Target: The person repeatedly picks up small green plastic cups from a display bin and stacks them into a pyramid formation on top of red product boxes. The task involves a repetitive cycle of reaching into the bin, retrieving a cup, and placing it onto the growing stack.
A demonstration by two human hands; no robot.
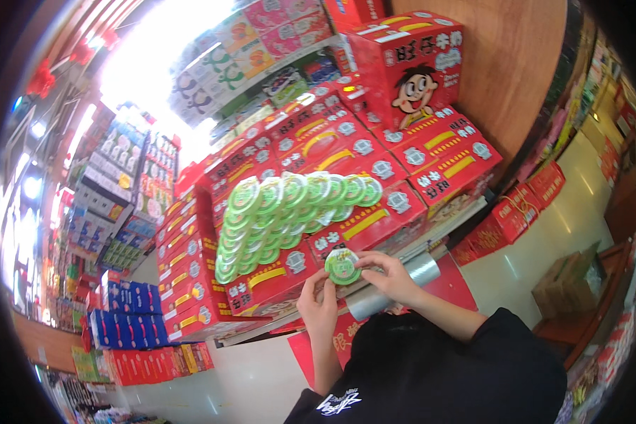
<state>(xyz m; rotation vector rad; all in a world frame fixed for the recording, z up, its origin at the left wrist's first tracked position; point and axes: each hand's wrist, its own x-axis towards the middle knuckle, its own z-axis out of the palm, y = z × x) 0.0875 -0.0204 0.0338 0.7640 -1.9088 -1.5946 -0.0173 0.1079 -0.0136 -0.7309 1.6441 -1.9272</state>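
Observation:
Between my two hands is a small round green pack with a pale top edge (343,267). My left hand (318,302) pinches its lower left rim between thumb and fingers. At its upper right, the fingers of my right hand (387,274) grip the rim. Just beyond lie several overlapping rows of similar round green packs (291,212), spread slantwise over red milk cartons (358,225) with yellow handles. The held pack is apart from those rows, above the near edge of the cartons.
A red milk carton (424,74) stands upright at the back right. A silvery roll (395,286) lies along the shelf's near edge. Blue boxes (130,315) are stacked at left. An open cardboard box (567,283) is on the right. Stocked shelves (254,47) rise behind.

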